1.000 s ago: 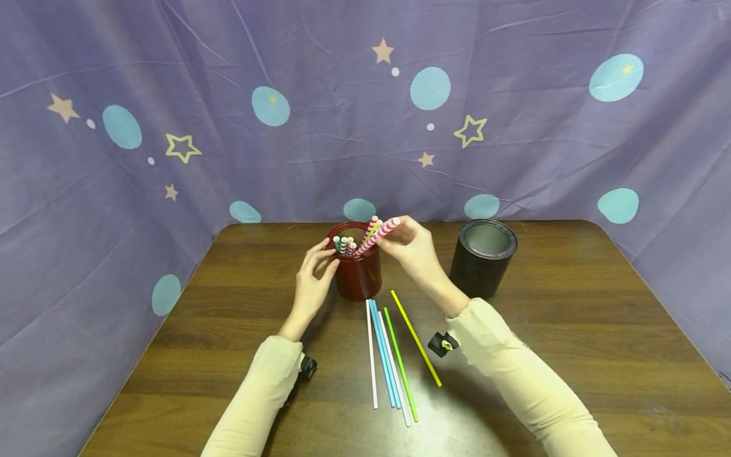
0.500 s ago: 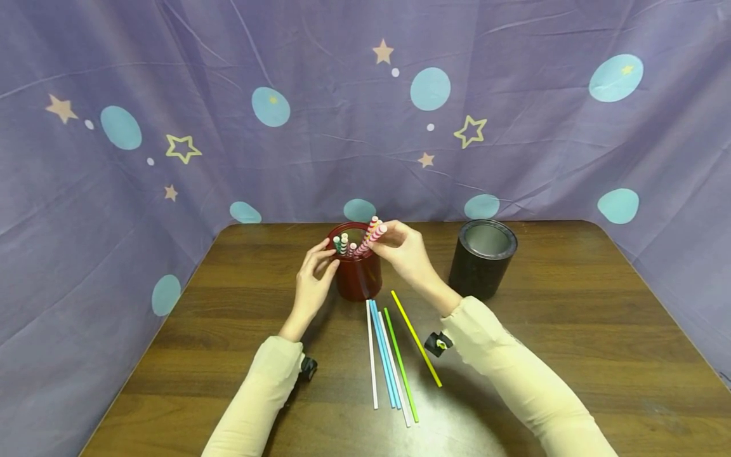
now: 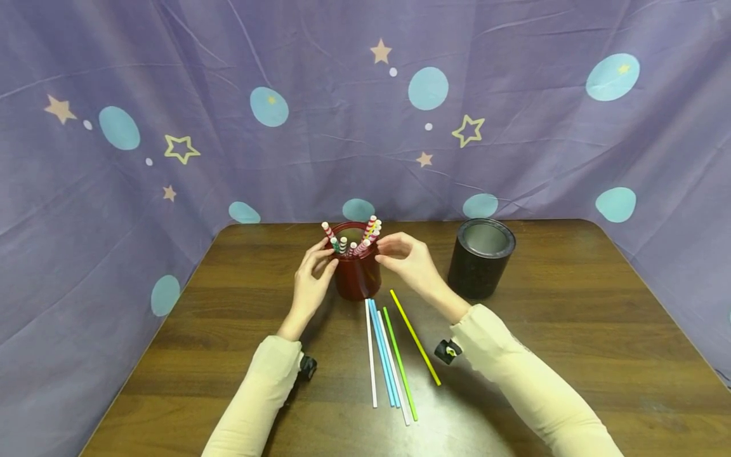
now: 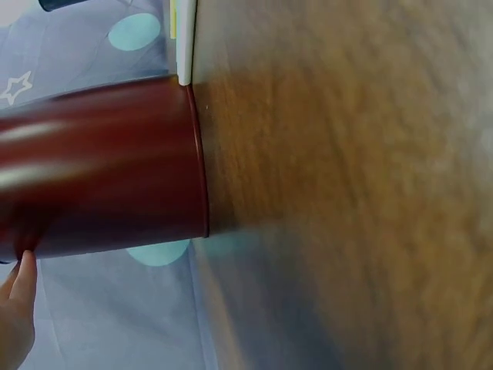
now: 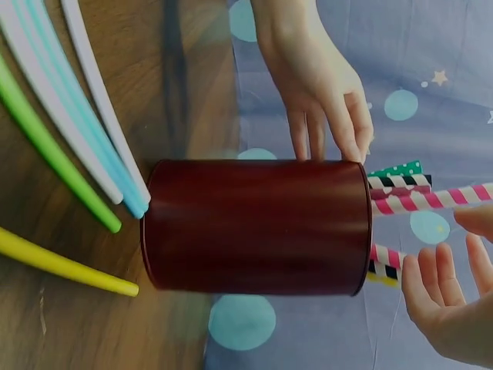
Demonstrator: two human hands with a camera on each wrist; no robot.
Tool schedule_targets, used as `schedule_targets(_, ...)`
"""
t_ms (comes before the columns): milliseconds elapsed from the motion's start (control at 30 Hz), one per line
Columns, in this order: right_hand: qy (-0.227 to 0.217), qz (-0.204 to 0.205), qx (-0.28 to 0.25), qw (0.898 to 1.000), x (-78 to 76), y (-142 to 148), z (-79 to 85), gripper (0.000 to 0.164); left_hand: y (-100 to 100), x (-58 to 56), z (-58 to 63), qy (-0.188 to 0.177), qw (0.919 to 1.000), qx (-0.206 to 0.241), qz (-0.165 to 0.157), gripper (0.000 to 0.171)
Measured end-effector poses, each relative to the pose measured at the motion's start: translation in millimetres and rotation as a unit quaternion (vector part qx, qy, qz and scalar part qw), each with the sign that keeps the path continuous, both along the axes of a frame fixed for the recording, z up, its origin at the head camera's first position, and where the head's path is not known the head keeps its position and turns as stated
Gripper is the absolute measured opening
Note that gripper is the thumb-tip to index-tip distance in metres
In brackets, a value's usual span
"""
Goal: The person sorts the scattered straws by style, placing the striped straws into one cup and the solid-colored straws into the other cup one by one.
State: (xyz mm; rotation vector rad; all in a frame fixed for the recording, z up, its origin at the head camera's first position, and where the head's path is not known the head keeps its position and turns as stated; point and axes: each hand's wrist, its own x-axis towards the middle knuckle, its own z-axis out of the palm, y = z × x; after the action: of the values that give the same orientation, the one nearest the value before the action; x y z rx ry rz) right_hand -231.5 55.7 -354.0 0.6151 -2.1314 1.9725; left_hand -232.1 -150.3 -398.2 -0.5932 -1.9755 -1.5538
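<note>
Straw (image 3: 328, 231), red-striped, now leans L in can (image 3: 358, 279) by L hand (image 3: 310, 279).

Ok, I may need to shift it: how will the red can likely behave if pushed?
The red can would probably slide if pushed low, its base being as wide as its body. Its glossy wall may feel slippery. The straws inside lean at different angles, so they might shift.

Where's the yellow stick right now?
In the head view, the yellow stick lies slantwise on the wooden table, its far end near the foot of the red can, with the green stick on its left and the black can farther right.
</note>
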Motion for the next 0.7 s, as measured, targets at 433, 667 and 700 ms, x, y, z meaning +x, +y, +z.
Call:
schedule_targets(433,-0.009,-0.002,0.038,0.999,16.0,38.9,5.7,0.023,-2.1,8.0,7.0,0.011,0.9993,-0.028,0.021,0.027)
schedule_targets(667,0.008,-0.018,0.073,0.997,17.7,67.6,0.6,0.021,-1.5,13.3,15.4,0.041,0.9974,-0.021,0.054,0.025)
schedule_targets(700,0.010,-0.020,0.076,0.997,18.5,71.6,0.6,0.021,-0.9,14.5,16.3,0.047,0.9967,-0.024,0.062,0.024)
